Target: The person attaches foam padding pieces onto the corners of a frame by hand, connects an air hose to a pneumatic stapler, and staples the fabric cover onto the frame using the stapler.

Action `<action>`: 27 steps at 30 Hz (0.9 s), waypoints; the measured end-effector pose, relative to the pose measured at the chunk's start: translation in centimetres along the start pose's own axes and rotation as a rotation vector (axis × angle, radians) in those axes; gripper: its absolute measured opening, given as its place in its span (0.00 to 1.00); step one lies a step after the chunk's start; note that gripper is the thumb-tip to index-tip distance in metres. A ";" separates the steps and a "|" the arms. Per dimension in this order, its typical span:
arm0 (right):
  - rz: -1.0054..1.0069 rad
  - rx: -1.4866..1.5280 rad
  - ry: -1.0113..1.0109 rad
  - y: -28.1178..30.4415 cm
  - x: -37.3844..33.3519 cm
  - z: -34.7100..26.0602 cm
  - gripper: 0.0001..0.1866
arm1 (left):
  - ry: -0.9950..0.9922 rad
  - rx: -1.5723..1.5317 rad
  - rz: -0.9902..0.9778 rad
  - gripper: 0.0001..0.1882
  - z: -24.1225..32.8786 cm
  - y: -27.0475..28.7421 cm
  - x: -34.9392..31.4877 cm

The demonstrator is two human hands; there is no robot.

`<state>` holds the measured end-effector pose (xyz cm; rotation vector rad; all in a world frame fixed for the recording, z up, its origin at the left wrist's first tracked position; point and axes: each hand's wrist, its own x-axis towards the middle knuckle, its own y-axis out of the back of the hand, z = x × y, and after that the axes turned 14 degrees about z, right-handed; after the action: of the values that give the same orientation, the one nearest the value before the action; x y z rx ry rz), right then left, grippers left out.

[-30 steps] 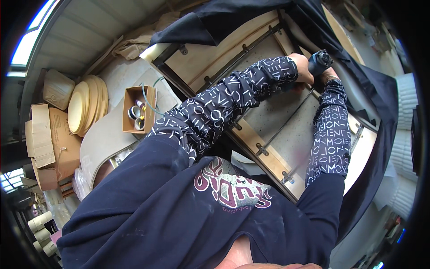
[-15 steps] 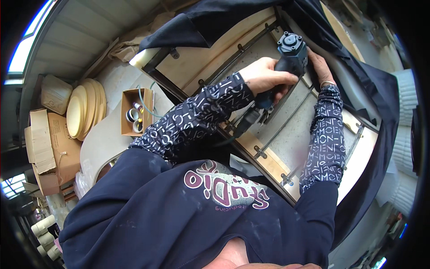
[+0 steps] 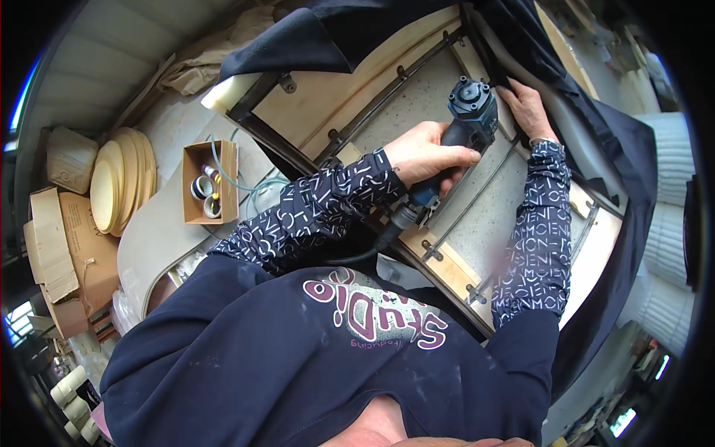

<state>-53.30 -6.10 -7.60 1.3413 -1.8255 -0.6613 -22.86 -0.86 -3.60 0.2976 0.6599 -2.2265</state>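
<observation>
My left hand (image 3: 428, 155) is wrapped round the grip of a blue and black air staple gun (image 3: 471, 112), its round, bolted head pointing up. The gun hangs over the wooden frame (image 3: 417, 249), a little apart from my right hand. My right hand (image 3: 527, 110) is at the frame's far right edge, with its fingers bent over the dark fabric (image 3: 596, 134) along that side; the fingertips are partly hidden. Metal rods (image 3: 477, 195) fixed with small brackets cross the frame's inside.
On the left, an open cardboard box (image 3: 229, 179) holds rolls of tape, and a thin green hose (image 3: 257, 185) runs beside it. Further left are stacked round wooden discs (image 3: 123, 182) and a cardboard carton (image 3: 86, 257). Ribbed white rolls (image 3: 666, 231) stand at the right.
The staple gun in my left hand has moved down and left, away from the frame's edge. My right hand remains at that edge, its fingers shifted slightly.
</observation>
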 end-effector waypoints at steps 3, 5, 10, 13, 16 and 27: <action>0.131 -0.169 0.053 0.0 0.0 0.9 0.14 | -0.026 -0.012 0.015 0.16 0.2 -0.2 -0.4; 0.181 -0.315 0.130 0.0 0.0 0.4 0.14 | -0.014 -0.015 0.022 0.16 0.3 -0.2 -0.4; 0.211 -0.543 0.063 -1.2 1.0 -2.3 0.19 | -0.053 -0.026 0.030 0.15 0.2 -0.1 -0.5; 0.122 -0.283 0.014 0.0 1.7 2.5 0.20 | -0.056 -0.024 0.002 0.15 0.2 -0.3 -0.4; 0.091 -0.250 -0.074 -0.6 2.2 3.2 0.22 | -0.051 -0.028 0.003 0.16 0.2 -0.1 -0.5; -0.206 -0.519 -0.175 -0.7 6.2 1.2 0.26 | -0.034 0.003 0.062 0.14 0.1 0.1 -0.5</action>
<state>-54.86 -12.20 -7.10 1.1476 -1.5056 -1.2960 -22.45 -0.70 -3.34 0.2777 0.6210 -2.1693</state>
